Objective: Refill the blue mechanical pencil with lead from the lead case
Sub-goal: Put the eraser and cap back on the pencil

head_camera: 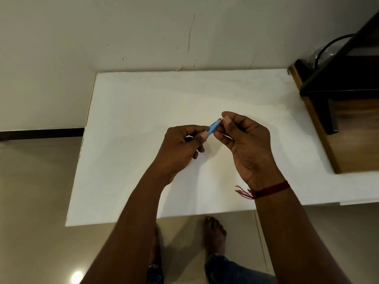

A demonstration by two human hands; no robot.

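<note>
Above the middle of the white tabletop (143, 103), the left hand (180, 148) and right hand (246, 144) pinch opposite ends of a blue mechanical pencil (214, 127); it tilts up toward the right hand; a red thread bracelet (268, 190) circles the right wrist.

The flat white tabletop (143, 111) lies bare all around the frame's centre, giving open passage; only the dark wooden shelf unit (336, 95) at the upper right blocks that side.
</note>
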